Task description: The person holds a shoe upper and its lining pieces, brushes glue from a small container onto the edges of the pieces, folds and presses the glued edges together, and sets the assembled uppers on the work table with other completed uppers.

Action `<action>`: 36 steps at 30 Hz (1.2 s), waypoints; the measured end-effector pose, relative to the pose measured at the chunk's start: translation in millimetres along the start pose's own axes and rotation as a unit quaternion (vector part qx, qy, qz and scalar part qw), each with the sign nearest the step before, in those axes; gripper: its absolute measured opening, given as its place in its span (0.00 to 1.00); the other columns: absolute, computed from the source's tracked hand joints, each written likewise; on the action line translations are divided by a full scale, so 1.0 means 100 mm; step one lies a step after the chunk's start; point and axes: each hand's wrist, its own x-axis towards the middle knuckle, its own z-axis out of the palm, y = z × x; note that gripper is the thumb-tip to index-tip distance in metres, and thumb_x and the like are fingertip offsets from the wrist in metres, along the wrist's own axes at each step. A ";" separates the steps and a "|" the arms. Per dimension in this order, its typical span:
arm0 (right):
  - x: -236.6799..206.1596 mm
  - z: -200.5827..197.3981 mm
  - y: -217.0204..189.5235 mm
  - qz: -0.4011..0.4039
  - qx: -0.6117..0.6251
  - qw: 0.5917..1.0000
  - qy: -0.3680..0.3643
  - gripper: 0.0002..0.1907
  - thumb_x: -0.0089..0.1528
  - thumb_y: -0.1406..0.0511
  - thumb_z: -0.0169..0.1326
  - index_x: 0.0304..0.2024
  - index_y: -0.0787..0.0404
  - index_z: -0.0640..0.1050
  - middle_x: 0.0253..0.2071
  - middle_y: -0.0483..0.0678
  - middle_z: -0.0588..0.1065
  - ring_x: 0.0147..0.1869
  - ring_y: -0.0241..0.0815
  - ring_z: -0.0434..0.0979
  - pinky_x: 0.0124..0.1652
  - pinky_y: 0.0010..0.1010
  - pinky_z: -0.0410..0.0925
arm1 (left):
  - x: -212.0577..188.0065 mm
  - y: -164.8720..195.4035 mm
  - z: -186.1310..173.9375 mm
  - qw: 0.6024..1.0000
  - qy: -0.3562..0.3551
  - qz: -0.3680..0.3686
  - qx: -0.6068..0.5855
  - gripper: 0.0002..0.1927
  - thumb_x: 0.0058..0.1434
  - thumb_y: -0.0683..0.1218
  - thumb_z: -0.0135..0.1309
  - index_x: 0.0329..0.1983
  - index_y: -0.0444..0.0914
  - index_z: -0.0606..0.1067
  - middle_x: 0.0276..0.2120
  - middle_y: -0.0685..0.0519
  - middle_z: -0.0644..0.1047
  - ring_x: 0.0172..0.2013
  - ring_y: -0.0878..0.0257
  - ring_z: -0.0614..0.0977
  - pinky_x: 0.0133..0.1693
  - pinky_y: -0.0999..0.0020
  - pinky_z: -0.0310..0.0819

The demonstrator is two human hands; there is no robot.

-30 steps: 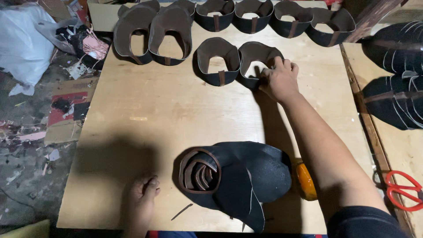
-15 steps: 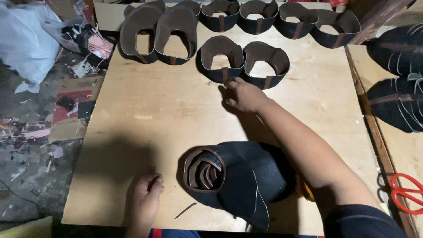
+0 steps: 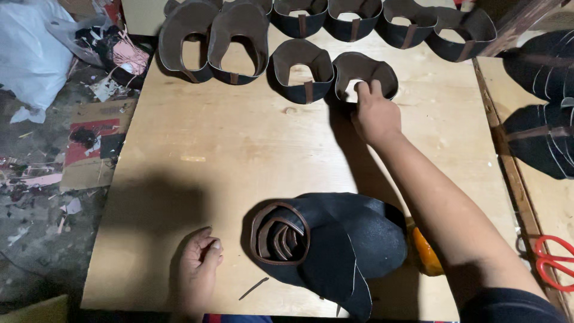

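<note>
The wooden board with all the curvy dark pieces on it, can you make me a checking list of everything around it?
Surface: pale plywood board, bare in the middle.
Job's things: curved dark leather pieces with brown lining in rows at the far edge; rolled stack of black leather pieces near the front.
Clutter: orange handle under the forearm; red scissors at right.
Grips: right hand touches one far piece; left hand rests curled on the board.
Cables: nothing seen.
Surroundings: white plastic bag and paper scraps on the floor.

Plywood surface (image 3: 239, 155) has rows of curved leather pieces (image 3: 302, 72) along the back, a rolled black stack (image 3: 335, 239) up front, orange tool (image 3: 426, 254) beside it.
</note>
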 end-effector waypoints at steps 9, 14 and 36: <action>0.36 -0.04 0.03 0.032 0.019 0.999 -0.005 0.25 0.58 0.65 0.59 0.58 0.58 0.69 0.55 0.56 0.73 0.51 0.60 0.77 0.44 0.49 0.69 | 0.01 0.12 0.02 0.999 0.031 -0.013 0.033 0.18 0.62 0.38 0.53 0.55 0.29 0.72 0.36 0.46 0.81 0.34 0.64 0.83 0.37 0.69 0.82; 0.37 0.00 -0.31 -0.107 0.033 0.993 0.041 0.25 0.60 0.63 0.61 0.60 0.51 0.76 0.62 0.54 0.67 0.62 0.57 0.71 0.55 0.45 0.69 | 0.05 0.16 0.02 0.998 0.037 -0.025 0.052 0.17 0.61 0.37 0.53 0.54 0.29 0.73 0.35 0.45 0.82 0.33 0.62 0.84 0.35 0.69 0.82; -0.53 -0.66 -0.50 -0.085 0.380 0.920 0.051 0.06 0.63 0.67 0.62 0.35 0.63 0.79 0.40 0.50 0.77 0.45 0.37 0.78 0.47 0.29 0.72 | 0.00 -0.10 -0.10 0.999 0.008 0.026 0.022 0.10 0.68 0.41 0.53 0.48 0.30 0.78 0.35 0.46 0.80 0.34 0.65 0.80 0.38 0.72 0.78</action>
